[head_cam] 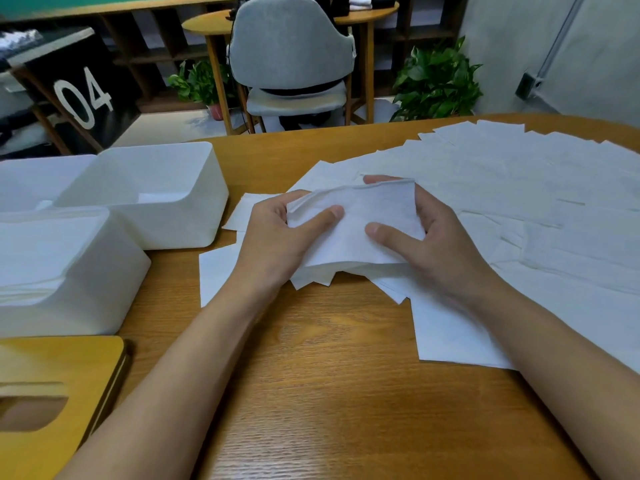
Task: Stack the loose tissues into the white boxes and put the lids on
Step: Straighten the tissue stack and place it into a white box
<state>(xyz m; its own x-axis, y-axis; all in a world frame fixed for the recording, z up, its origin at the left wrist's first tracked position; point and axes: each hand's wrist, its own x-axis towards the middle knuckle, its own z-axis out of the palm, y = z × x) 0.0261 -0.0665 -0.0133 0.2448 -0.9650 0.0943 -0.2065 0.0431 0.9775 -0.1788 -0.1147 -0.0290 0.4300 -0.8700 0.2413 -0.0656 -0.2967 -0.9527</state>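
Note:
Between both hands I hold a small stack of white tissues (356,223) just above the table. My left hand (277,233) grips its left end, thumb on top. My right hand (433,244) grips the right end, thumb on top and fingers curled behind. Loose tissues (519,188) lie spread across the table's right half, and a few lie under my hands. An open white box (194,216) stands at the left with a little tissue inside. Nearer me, a second white box (86,271) holds a stack of tissues. A wooden lid (62,372) with an oval slot lies at the lower left.
The wooden table (311,375) has bare surface in front of me. Part of a third white box (31,181) shows at the far left. Beyond the table are a grey chair (294,53), potted plants (436,84) and another round table.

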